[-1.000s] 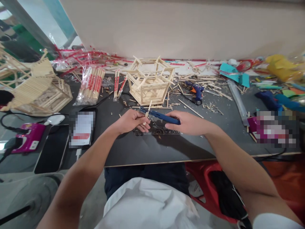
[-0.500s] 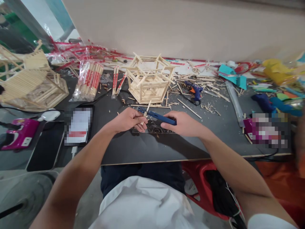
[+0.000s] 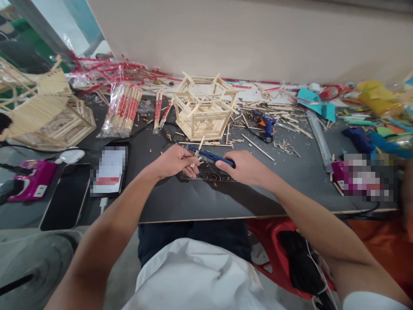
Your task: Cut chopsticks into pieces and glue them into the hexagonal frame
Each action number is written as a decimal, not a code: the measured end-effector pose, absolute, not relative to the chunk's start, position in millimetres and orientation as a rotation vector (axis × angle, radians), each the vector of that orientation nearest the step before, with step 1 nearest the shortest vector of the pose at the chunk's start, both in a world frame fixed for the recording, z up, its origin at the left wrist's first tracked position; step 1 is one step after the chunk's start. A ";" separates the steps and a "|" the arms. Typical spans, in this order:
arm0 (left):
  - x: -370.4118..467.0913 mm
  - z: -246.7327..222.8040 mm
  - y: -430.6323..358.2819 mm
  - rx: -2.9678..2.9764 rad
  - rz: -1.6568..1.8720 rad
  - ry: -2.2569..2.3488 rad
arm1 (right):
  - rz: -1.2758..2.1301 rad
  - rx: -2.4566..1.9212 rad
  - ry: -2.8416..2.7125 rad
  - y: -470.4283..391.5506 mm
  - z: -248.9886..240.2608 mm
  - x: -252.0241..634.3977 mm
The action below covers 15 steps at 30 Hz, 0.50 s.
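Observation:
My left hand point(image 3: 177, 162) is closed, pinching a short light wooden stick point(image 3: 200, 145) that points up from its fingertips. My right hand point(image 3: 243, 167) wraps round the handle of a slim blue utility knife point(image 3: 211, 155). The knife slants leftward, and its far end crosses against the stick at my left fingers. Below both hands lies a dark patterned board point(image 3: 211, 175), partly hidden by them. Just beyond stands a many-sided frame point(image 3: 206, 122) built from wooden sticks.
A glue gun point(image 3: 267, 125) rests among scattered stick pieces at right. Wrapped chopsticks point(image 3: 124, 107) and a larger stick model point(image 3: 41, 116) stand at left. Two phones point(image 3: 66, 196) and a purple power strip point(image 3: 32, 181) lie near the left edge; a clear plastic sleeve point(image 3: 318, 140) is at right.
My right hand has shifted slightly left, taking the knife a little with it. The left hand keeps its pinch on the stick. The whole view has drifted slightly.

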<state>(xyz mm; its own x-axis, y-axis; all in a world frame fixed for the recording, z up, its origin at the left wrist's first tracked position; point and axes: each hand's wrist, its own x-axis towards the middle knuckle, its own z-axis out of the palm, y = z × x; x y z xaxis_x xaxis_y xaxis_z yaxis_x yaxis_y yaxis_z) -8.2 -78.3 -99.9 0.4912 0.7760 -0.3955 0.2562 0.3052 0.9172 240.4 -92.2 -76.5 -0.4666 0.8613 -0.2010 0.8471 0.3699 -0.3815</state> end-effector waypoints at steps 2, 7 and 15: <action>-8.7 -98.4 -78.8 1.255 0.448 1.045 | 0.671 -1.579 -2.588 -92.7 -78.7 240.3; -7.8 -92.6 -81.5 1.252 0.449 1.042 | 0.582 -1.580 -2.635 -96.6 -82.9 241.3; -5.2 -84.8 -86.0 1.218 0.473 1.029 | 0.414 -1.646 -2.661 -105.2 -84.7 243.7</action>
